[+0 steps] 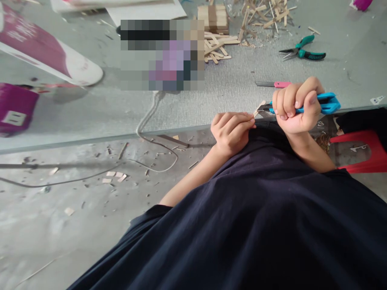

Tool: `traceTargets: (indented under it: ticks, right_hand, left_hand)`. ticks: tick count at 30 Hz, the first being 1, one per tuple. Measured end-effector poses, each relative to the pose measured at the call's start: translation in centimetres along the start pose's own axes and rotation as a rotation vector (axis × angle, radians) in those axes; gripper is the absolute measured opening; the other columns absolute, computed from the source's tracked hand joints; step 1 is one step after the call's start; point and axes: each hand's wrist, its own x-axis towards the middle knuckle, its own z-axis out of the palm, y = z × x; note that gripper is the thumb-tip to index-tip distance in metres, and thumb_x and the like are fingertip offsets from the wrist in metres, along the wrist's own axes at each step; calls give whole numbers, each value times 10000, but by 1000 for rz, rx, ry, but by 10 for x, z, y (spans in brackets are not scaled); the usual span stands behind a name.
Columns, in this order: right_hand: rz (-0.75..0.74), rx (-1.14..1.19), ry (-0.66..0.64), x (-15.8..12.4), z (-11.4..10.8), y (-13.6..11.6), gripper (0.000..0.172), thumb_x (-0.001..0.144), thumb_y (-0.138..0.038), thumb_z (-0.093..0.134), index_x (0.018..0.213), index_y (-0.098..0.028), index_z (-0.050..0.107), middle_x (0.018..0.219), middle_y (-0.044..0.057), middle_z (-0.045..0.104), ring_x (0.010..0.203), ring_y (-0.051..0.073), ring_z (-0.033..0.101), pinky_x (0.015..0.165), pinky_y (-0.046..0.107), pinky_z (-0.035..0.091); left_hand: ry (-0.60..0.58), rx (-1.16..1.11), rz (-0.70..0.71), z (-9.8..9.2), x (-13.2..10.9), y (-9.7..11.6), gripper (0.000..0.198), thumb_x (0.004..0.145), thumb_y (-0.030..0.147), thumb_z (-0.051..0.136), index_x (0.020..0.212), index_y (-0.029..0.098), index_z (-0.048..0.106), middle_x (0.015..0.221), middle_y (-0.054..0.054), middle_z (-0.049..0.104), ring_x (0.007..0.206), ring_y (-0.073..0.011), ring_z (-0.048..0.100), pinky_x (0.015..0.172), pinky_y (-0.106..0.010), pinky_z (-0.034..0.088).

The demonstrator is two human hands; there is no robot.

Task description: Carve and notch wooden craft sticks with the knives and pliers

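Observation:
Near the table's front edge, my left hand pinches a short wooden craft stick that slants up to the right. My right hand is wrapped round a blue utility knife, its dark blade pointing left and meeting the stick. Just beyond, a pink craft knife lies on the table with its blade to the left. Green-handled pliers rest farther back, jaws to the left.
Loose craft sticks, a bundled stack and a pile of scraps lie at the back. A white cable hangs over the table edge. A purple box is at left, a red stool at right. Wood bits litter the floor.

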Motion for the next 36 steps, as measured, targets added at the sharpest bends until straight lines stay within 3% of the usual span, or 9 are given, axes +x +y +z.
traceTargets:
  ticks: [8,12,20,30,36]
  right_hand:
    - [-23,18,-80,0,-3,2,779,927,-810,733,661,-244,268,378,-113,102,276,83,104,350,281,195]
    - [-44,74,-82,0,-2,1,709,953,-672,762,661,-238,282,378,-114,120,267,79,117,348,270,182]
    - [93,-87,-37,-2,-6,2,861,880,-923,700,703,-241,206,440,-100,50,335,108,118,381,320,248]
    - [-143,128,94,4,17,3,605,1074,-531,658,717,-245,262,438,-112,89,310,90,14,362,313,139]
    - [-166,102,41,6,12,-1,548,1042,-450,695,729,-250,292,462,-110,149,321,89,68,375,292,166]
  left_hand:
    - [46,-49,4,0,3,1,116,1116,290,756,1016,323,804,917,33,906,837,-194,870,746,-395,562]
    - [-24,-26,-9,-1,0,-1,140,1125,316,741,1007,331,816,930,20,908,858,-209,870,769,-408,562]
    - [-78,-87,-65,-2,-3,-3,185,1147,321,710,992,327,811,953,9,905,899,-208,857,789,-422,544]
    - [-37,-109,-16,-3,5,-1,101,1109,261,772,1051,334,809,966,31,914,872,-200,855,755,-413,521]
    - [-56,-87,-33,-1,4,0,127,1126,290,751,1030,330,822,963,22,915,877,-206,851,761,-420,514]
